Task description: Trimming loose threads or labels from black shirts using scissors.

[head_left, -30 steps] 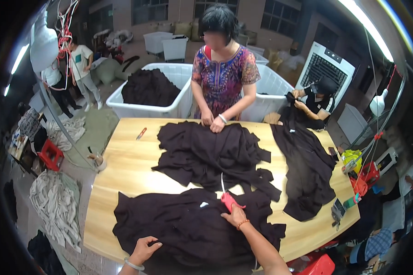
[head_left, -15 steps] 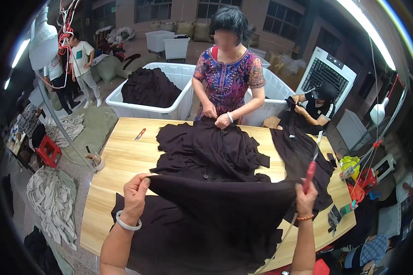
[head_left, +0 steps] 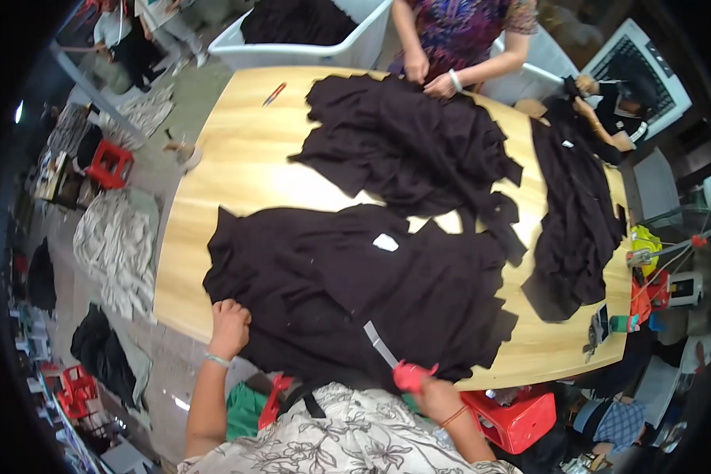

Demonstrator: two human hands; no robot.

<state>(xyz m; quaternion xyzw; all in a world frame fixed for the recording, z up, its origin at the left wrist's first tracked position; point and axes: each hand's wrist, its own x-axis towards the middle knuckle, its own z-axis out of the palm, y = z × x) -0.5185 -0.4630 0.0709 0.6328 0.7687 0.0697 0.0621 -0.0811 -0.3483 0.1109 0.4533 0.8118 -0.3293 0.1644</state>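
A dark brown-black garment [head_left: 308, 268] lies spread across the near part of the wooden table, with a white label on it. At its lower left edge, my left hand [head_left: 231, 324] is closed with curled fingers on the cloth. My right hand [head_left: 438, 399], by the near table edge, grips a red-handled tool [head_left: 409, 375] whose long flat silver blade points up and left over the garment. My fingers partly hide its handle. Beyond lies another dark garment [head_left: 403, 138], bunched, with a co-worker's hands [head_left: 442, 83] at its far edge.
Red-handled snips [head_left: 274, 95] lie at the table's far left. On the right a third dark garment [head_left: 573, 213] hangs toward a seated person. A white bin [head_left: 308, 54] of dark cloth stands behind the table [head_left: 189, 261]; a red stool [head_left: 521, 419] stands near its front edge.
The garment I held raised between both hands now lies flat on the table. Both hands have lowered toward me, and the view has tilted down.
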